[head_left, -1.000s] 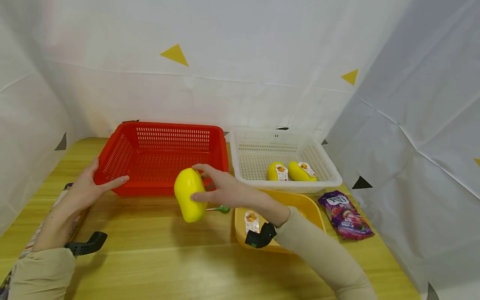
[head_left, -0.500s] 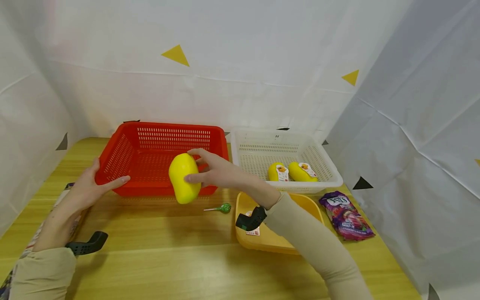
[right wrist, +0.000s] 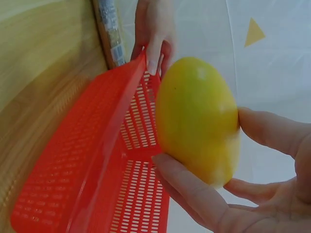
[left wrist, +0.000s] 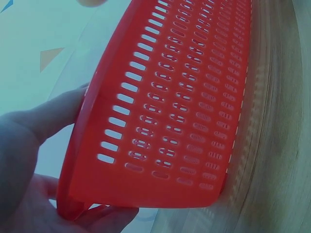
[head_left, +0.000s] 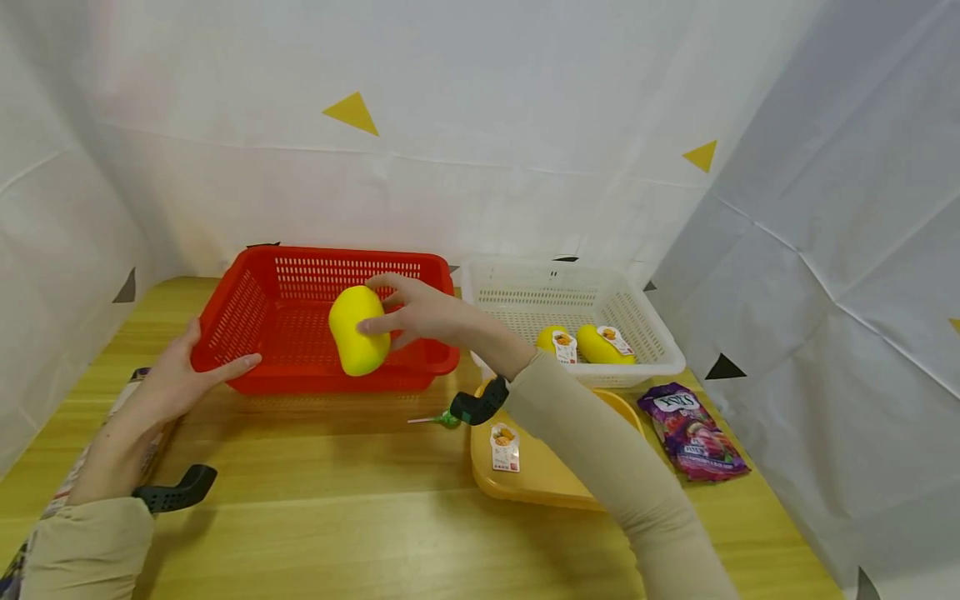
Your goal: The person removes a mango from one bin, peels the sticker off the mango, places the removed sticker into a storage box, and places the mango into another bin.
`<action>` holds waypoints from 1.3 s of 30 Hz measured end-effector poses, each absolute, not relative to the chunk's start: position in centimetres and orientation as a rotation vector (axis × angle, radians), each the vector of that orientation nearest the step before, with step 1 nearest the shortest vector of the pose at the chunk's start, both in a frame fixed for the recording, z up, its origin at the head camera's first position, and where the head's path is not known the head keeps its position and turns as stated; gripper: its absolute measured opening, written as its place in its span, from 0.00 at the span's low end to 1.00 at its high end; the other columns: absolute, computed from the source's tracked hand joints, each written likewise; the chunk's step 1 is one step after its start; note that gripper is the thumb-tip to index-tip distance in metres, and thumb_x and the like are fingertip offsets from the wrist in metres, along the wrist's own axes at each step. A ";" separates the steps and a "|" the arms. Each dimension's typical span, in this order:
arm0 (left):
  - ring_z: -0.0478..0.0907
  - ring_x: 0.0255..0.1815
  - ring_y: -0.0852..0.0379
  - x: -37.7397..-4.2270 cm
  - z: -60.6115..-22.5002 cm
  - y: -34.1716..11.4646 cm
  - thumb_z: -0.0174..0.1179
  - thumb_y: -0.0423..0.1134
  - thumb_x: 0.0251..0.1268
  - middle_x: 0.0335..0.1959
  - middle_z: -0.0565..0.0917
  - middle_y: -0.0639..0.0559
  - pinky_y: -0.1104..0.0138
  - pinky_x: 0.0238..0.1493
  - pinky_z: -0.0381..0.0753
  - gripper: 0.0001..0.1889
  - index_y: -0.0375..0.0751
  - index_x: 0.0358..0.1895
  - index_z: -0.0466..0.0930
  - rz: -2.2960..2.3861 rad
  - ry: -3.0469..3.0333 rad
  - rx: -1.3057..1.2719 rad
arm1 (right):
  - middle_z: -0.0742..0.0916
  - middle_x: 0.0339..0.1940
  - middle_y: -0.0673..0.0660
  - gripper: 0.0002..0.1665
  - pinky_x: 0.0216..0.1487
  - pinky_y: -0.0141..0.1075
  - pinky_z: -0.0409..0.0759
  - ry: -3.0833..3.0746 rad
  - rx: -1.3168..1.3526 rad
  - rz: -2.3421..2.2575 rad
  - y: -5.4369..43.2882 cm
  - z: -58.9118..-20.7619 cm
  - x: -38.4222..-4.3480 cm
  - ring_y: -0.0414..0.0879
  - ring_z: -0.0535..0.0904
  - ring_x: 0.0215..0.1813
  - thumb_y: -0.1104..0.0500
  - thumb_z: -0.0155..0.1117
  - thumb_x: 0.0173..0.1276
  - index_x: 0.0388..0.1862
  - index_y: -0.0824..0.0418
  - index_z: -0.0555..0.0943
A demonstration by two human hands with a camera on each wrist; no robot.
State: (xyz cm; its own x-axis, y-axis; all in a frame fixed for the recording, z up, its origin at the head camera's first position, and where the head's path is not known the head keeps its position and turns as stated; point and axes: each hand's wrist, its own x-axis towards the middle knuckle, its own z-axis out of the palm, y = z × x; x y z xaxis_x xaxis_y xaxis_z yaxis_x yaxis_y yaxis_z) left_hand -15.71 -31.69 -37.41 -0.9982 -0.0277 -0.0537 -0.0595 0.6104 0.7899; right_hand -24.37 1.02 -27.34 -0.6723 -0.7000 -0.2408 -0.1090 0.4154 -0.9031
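My right hand point(head_left: 420, 314) holds a yellow toy mango point(head_left: 358, 331) in the air over the front part of a red plastic basket point(head_left: 300, 379). In the right wrist view the thumb and fingers grip the mango point(right wrist: 197, 121) from its sides. My left hand point(head_left: 176, 375) grips the near left corner of the basket, its thumb over the rim. From the left wrist view, the fingers point(left wrist: 114, 218) wrap the edge of the slotted red wall point(left wrist: 160, 111). No object shows on the visible part of the basket's floor.
A white basket point(head_left: 660, 354) with two labelled mangoes point(head_left: 603, 343) stands to the right. Before it sits a yellow tray point(head_left: 525, 492) with a label inside, partly under my right arm. A green lollipop point(head_left: 447, 419), a purple candy bag point(head_left: 693, 433) and a printed packet point(head_left: 71, 483) lie on the table.
My right hand has carried the mango up, away from me and slightly left, from in front of the red basket to over it. The left hand has stayed on the corner.
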 end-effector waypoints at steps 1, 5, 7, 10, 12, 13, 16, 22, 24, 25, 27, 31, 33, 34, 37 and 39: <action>0.62 0.65 0.30 -15.7 -37.4 -31.7 0.59 0.59 0.69 0.72 0.59 0.25 0.35 0.58 0.67 0.54 0.34 0.80 0.33 1.374 2.785 -0.076 | 0.76 0.63 0.59 0.41 0.54 0.47 0.84 2.056 -0.682 -1.244 0.9 -27.3 -24.6 0.53 0.81 0.55 0.56 0.70 0.68 0.75 0.52 0.62; 0.59 0.67 0.28 -15.6 -37.4 -31.8 0.59 0.60 0.68 0.74 0.55 0.23 0.31 0.60 0.63 0.58 0.35 0.79 0.25 1.365 2.766 -0.100 | 0.77 0.62 0.60 0.39 0.54 0.46 0.85 2.014 -0.670 -1.225 0.5 -27.2 -25.6 0.54 0.81 0.56 0.57 0.70 0.68 0.74 0.53 0.63; 0.57 0.68 0.27 -15.6 -37.4 -31.9 0.58 0.61 0.68 0.75 0.52 0.22 0.29 0.60 0.60 0.59 0.36 0.79 0.22 1.358 2.756 -0.113 | 0.77 0.62 0.60 0.39 0.55 0.46 0.84 2.002 -0.652 -1.228 0.3 -27.3 -26.2 0.54 0.81 0.56 0.58 0.70 0.68 0.74 0.53 0.63; 0.59 0.68 0.27 -15.7 -37.5 -32.0 0.58 0.61 0.68 0.74 0.54 0.23 0.31 0.60 0.62 0.58 0.35 0.79 0.25 1.356 2.764 -0.107 | 0.77 0.62 0.60 0.40 0.57 0.48 0.83 1.980 -0.623 -1.241 0.0 -27.4 -27.0 0.55 0.80 0.57 0.58 0.70 0.68 0.75 0.54 0.63; 0.61 0.66 0.29 -15.7 -37.5 -32.0 0.59 0.60 0.69 0.73 0.57 0.24 0.33 0.58 0.65 0.56 0.34 0.80 0.28 1.363 2.772 -0.094 | 0.76 0.62 0.60 0.40 0.58 0.49 0.82 1.969 -0.604 -1.249 -0.3 -27.5 -27.5 0.56 0.79 0.58 0.58 0.70 0.68 0.75 0.54 0.63; 0.62 0.65 0.29 -15.7 -37.6 -32.0 0.59 0.60 0.69 0.72 0.58 0.24 0.35 0.58 0.66 0.55 0.34 0.80 0.30 1.366 2.777 -0.087 | 0.76 0.62 0.60 0.40 0.59 0.50 0.82 1.966 -0.597 -1.247 -0.5 -27.6 -27.7 0.56 0.79 0.59 0.58 0.70 0.68 0.75 0.54 0.63; 0.63 0.64 0.31 -15.6 -37.6 -31.9 0.59 0.59 0.69 0.71 0.60 0.25 0.37 0.57 0.67 0.54 0.33 0.80 0.32 1.376 2.781 -0.079 | 0.77 0.62 0.60 0.41 0.58 0.48 0.82 1.961 -0.575 -1.232 -0.9 -27.8 -28.4 0.57 0.78 0.60 0.58 0.69 0.68 0.75 0.55 0.61; 0.63 0.65 0.30 -15.4 -37.4 -31.7 0.59 0.58 0.69 0.72 0.60 0.25 0.36 0.58 0.67 0.54 0.33 0.80 0.32 1.389 2.778 -0.083 | 0.75 0.63 0.59 0.42 0.57 0.47 0.83 1.972 -0.491 -1.202 -1.6 -28.4 -29.9 0.57 0.78 0.59 0.59 0.68 0.69 0.77 0.56 0.60; 0.64 0.64 0.31 -15.4 -37.4 -31.6 0.59 0.58 0.69 0.71 0.61 0.25 0.37 0.57 0.68 0.54 0.33 0.80 0.34 1.391 2.784 -0.079 | 0.75 0.64 0.59 0.42 0.57 0.48 0.83 1.962 -0.461 -1.206 -1.7 -28.7 -30.4 0.58 0.78 0.59 0.60 0.68 0.69 0.77 0.56 0.59; 0.64 0.64 0.31 -15.4 -37.4 -31.6 0.59 0.58 0.69 0.71 0.61 0.26 0.37 0.57 0.68 0.54 0.33 0.80 0.35 1.390 2.786 -0.080 | 0.74 0.64 0.60 0.42 0.56 0.48 0.83 1.954 -0.451 -1.210 -1.8 -28.9 -30.7 0.59 0.78 0.59 0.60 0.67 0.69 0.77 0.56 0.59; 0.65 0.64 0.32 -15.4 -37.4 -31.6 0.59 0.58 0.69 0.71 0.62 0.27 0.38 0.57 0.69 0.53 0.33 0.80 0.36 1.392 2.784 -0.082 | 0.74 0.65 0.60 0.42 0.56 0.50 0.84 1.934 -0.428 -1.220 -1.9 -29.2 -31.1 0.60 0.78 0.60 0.61 0.67 0.69 0.78 0.56 0.58; 0.65 0.64 0.34 -15.5 -37.4 -31.7 0.60 0.59 0.68 0.71 0.63 0.28 0.40 0.56 0.70 0.52 0.34 0.80 0.38 1.402 2.785 -0.084 | 0.72 0.67 0.61 0.44 0.60 0.53 0.80 1.881 -0.370 -1.256 -2.2 -29.9 -32.0 0.63 0.75 0.64 0.63 0.66 0.69 0.79 0.56 0.56; 0.65 0.64 0.34 -15.4 -37.4 -31.7 0.60 0.59 0.68 0.71 0.63 0.29 0.41 0.56 0.70 0.53 0.35 0.80 0.38 1.402 2.786 -0.090 | 0.71 0.68 0.61 0.44 0.62 0.55 0.78 1.861 -0.351 -1.269 -2.3 -30.4 -32.3 0.64 0.74 0.65 0.63 0.66 0.69 0.79 0.57 0.56; 0.65 0.64 0.34 -15.4 -37.4 -31.7 0.60 0.60 0.68 0.71 0.63 0.29 0.39 0.56 0.69 0.53 0.35 0.80 0.38 1.402 2.787 -0.093 | 0.71 0.69 0.61 0.44 0.62 0.56 0.78 1.854 -0.343 -1.273 -2.3 -30.6 -32.5 0.64 0.74 0.65 0.63 0.66 0.69 0.79 0.57 0.56; 0.62 0.66 0.31 -15.4 -37.3 -31.8 0.60 0.61 0.67 0.74 0.58 0.26 0.34 0.59 0.66 0.56 0.34 0.80 0.32 1.399 2.766 -0.104 | 0.70 0.71 0.61 0.44 0.59 0.55 0.80 1.861 -0.311 -1.263 -2.5 -31.4 -33.0 0.63 0.75 0.64 0.63 0.66 0.69 0.79 0.57 0.57; 0.60 0.68 0.29 -15.3 -37.4 -31.8 0.60 0.61 0.67 0.75 0.55 0.25 0.31 0.61 0.63 0.57 0.35 0.80 0.28 1.396 2.757 -0.114 | 0.68 0.73 0.60 0.44 0.56 0.54 0.82 1.874 -0.292 -1.248 -2.6 -32.0 -33.4 0.63 0.76 0.64 0.63 0.66 0.70 0.80 0.57 0.56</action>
